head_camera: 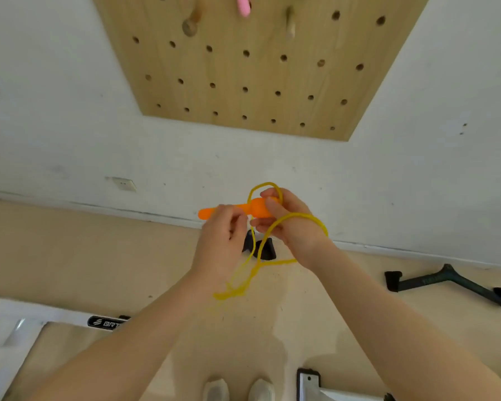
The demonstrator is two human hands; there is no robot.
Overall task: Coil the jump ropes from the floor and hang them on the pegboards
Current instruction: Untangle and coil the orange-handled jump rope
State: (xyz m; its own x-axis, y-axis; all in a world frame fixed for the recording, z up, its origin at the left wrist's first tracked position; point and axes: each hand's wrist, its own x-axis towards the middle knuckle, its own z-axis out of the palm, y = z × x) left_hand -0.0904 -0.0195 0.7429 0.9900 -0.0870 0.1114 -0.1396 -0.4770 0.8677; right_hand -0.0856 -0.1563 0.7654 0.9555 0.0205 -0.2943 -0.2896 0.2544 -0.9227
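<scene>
Both hands grip the orange handle (237, 211) at chest height below the pegboard (252, 68): left hand (222, 235) on its narrow end, right hand (284, 218) on the thick end (yellow rope (298, 217) looped round that wrist, rest dangling).

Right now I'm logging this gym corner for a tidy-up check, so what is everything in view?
pegboard: 1, light wood, on the wall, top centre
pegs: 2 seen, wooden, upper pegboard
pink handle: 1, pink, at the pegboard's top edge
rope: 1, yellow, looped round the right hand, hanging below both hands
orange handle: 1, orange, held between both hands
socket: 1, white, low on the wall, left
dark bar: 1, dark, on the floor, right
shoes: 2, pale, bottom centre
left hand: grips the handle
right hand: grips the handle's thick end
</scene>
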